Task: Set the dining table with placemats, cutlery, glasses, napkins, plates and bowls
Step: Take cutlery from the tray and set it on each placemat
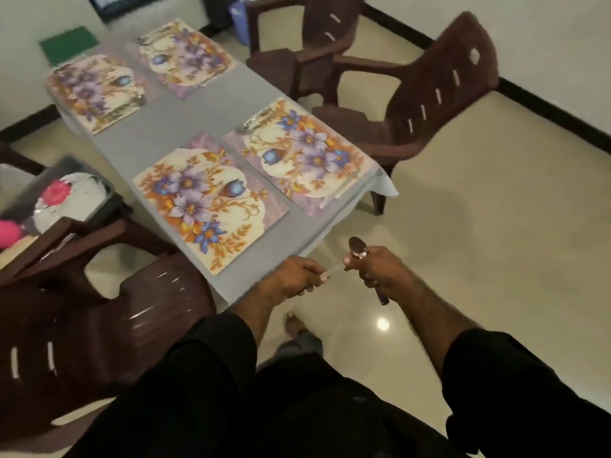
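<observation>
Several floral placemats lie on the grey table (172,133); the nearest placemat (211,201) is bare. The near right placemat (297,157) has cutlery (246,125) at its far edge and a utensil at its near edge. My right hand (385,271) grips a bundle of cutlery, a spoon bowl (358,247) sticking up and a dark handle end below. My left hand (297,276) pinches a thin utensil (335,268) that runs towards the right hand's bundle. Both hands hover just off the table's near corner.
Brown plastic chairs stand around the table: one at the near left (109,312), two on the right (426,104). A chair at the left carries a grey tray (66,196) with plates and pink items. A green object (67,44) lies at the table's far end.
</observation>
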